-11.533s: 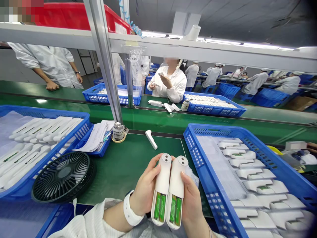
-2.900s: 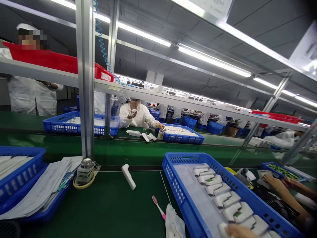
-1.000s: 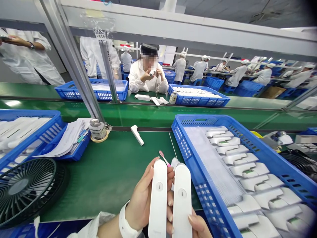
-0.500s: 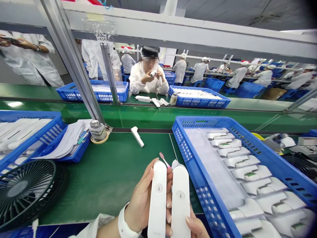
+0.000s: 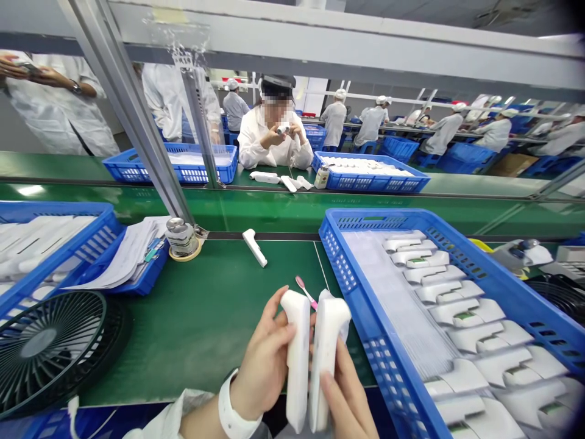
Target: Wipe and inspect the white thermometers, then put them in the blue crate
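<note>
My left hand (image 5: 262,360) is wrapped round a white handheld device (image 5: 298,360), its head end up and turned sideways. Close beside it, my right hand (image 5: 350,390) grips a second white device (image 5: 326,360), thumb on its near side. The two stand nearly upright, side by side, with a narrow gap between them. Behind them a pink toothbrush (image 5: 306,292) lies on the green mat (image 5: 205,329), next to a crumpled whitish piece partly hidden by the right device. Farther back another white device (image 5: 255,248) lies alone on the mat.
At right, a blue crate (image 5: 379,341) holds several white devices. A fan (image 5: 46,347), a blue tray of papers (image 5: 150,268), a glass jar (image 5: 181,238) and another crate (image 5: 98,235) stand left. Across the bench a person (image 5: 274,134) holds a device; a metal post (image 5: 132,110) rises between.
Both devices have been turned in my hands from their flat faces with a round mark to their side profiles. The view has shifted slightly.
</note>
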The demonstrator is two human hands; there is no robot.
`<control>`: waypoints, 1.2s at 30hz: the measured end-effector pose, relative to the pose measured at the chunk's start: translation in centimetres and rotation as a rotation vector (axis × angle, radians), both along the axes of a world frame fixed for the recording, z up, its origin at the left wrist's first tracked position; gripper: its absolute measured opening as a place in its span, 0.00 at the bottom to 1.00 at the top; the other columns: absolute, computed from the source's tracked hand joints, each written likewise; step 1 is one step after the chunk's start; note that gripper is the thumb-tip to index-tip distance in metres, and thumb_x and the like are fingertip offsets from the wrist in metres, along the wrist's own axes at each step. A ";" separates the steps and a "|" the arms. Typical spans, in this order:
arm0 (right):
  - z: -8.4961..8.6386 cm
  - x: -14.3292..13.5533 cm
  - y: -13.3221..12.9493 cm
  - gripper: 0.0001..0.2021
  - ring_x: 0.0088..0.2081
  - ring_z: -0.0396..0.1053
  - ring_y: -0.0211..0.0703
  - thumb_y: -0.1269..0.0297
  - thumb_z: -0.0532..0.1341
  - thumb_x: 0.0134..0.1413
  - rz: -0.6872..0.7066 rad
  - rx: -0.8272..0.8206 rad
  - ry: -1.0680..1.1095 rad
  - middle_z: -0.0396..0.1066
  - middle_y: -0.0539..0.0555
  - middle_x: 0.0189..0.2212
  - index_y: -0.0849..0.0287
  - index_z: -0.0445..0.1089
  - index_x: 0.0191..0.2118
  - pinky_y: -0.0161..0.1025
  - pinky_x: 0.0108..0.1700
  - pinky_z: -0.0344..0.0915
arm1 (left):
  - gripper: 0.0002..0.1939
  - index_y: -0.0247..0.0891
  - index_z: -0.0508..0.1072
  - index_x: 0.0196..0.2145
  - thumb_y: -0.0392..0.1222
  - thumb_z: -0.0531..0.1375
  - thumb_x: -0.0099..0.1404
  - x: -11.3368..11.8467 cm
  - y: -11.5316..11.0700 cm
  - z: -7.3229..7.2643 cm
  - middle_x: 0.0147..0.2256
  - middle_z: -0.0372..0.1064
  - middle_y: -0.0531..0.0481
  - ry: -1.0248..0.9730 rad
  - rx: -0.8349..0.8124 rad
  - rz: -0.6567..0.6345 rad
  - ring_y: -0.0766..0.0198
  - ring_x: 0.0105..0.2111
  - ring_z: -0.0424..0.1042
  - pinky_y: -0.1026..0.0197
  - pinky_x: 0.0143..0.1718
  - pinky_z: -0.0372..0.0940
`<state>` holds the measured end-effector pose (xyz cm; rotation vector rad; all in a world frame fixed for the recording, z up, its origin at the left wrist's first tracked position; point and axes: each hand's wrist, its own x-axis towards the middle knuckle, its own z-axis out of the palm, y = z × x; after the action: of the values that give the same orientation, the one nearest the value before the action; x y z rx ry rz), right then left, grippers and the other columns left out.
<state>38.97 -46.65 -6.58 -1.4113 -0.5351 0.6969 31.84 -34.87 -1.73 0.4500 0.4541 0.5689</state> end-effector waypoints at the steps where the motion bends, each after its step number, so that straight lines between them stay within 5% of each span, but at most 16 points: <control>1: -0.4 0.1 -0.1 0.29 0.54 0.65 0.56 0.54 0.62 0.53 0.023 -0.022 -0.038 0.63 0.58 0.56 0.52 0.59 0.60 0.44 0.46 0.70 | 0.33 0.45 0.53 0.58 0.36 0.61 0.58 0.0 -0.2 -0.2 0.46 0.68 0.44 0.007 0.065 0.024 0.58 0.41 0.72 0.59 0.39 0.68; 8: -1.4 0.2 -0.4 0.35 0.57 0.60 0.57 0.57 0.61 0.54 0.112 -0.069 -0.130 0.63 0.61 0.56 0.56 0.49 0.64 0.46 0.50 0.68 | 0.29 0.44 0.60 0.55 0.36 0.64 0.57 0.0 -0.7 -1.2 0.50 0.64 0.44 -0.018 0.201 0.049 0.60 0.42 0.70 0.60 0.40 0.69; 14: -1.3 0.1 -0.3 0.33 0.58 0.59 0.56 0.57 0.61 0.54 0.110 -0.085 -0.163 0.64 0.59 0.55 0.57 0.52 0.64 0.45 0.50 0.68 | 0.29 0.44 0.62 0.53 0.35 0.66 0.55 0.0 -0.4 -1.3 0.49 0.65 0.45 -0.021 0.207 0.059 0.61 0.42 0.70 0.61 0.40 0.68; 19: -1.7 0.0 -0.1 0.33 0.59 0.56 0.56 0.58 0.63 0.52 0.028 -0.089 -0.154 0.55 0.60 0.61 0.57 0.55 0.62 0.47 0.55 0.63 | 0.29 0.44 0.63 0.53 0.38 0.66 0.54 0.0 -0.2 -2.1 0.48 0.65 0.46 0.029 0.238 0.064 0.61 0.44 0.67 0.62 0.43 0.66; 24: -1.8 -0.1 0.2 0.31 0.60 0.55 0.57 0.59 0.65 0.49 -0.027 -0.137 -0.185 0.56 0.60 0.60 0.56 0.59 0.59 0.50 0.60 0.55 | 0.25 0.48 0.69 0.47 0.39 0.68 0.52 -0.7 -0.2 -2.8 0.43 0.64 0.53 0.240 0.521 0.128 0.68 0.38 0.65 0.67 0.43 0.62; 28: -1.6 -0.4 0.3 0.29 0.59 0.56 0.55 0.62 0.64 0.50 -0.002 -0.073 -0.191 0.58 0.59 0.59 0.54 0.58 0.58 0.46 0.58 0.59 | 0.19 0.48 0.71 0.44 0.41 0.66 0.54 -1.0 -0.3 -2.3 0.49 0.65 0.51 0.210 0.718 0.217 0.60 0.50 0.63 0.62 0.52 0.59; 36: -1.4 -0.6 0.1 0.27 0.63 0.49 0.44 0.61 0.59 0.58 0.092 -0.025 -0.088 0.51 0.52 0.63 0.46 0.51 0.60 0.40 0.61 0.54 | 0.19 0.52 0.71 0.47 0.38 0.64 0.58 -1.3 -0.7 -2.0 0.54 0.64 0.50 0.112 0.645 0.097 0.57 0.52 0.65 0.55 0.56 0.59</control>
<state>38.36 -46.60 -7.96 -1.4526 -0.6654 0.7197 30.56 -35.53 -3.71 1.0843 0.3940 0.7865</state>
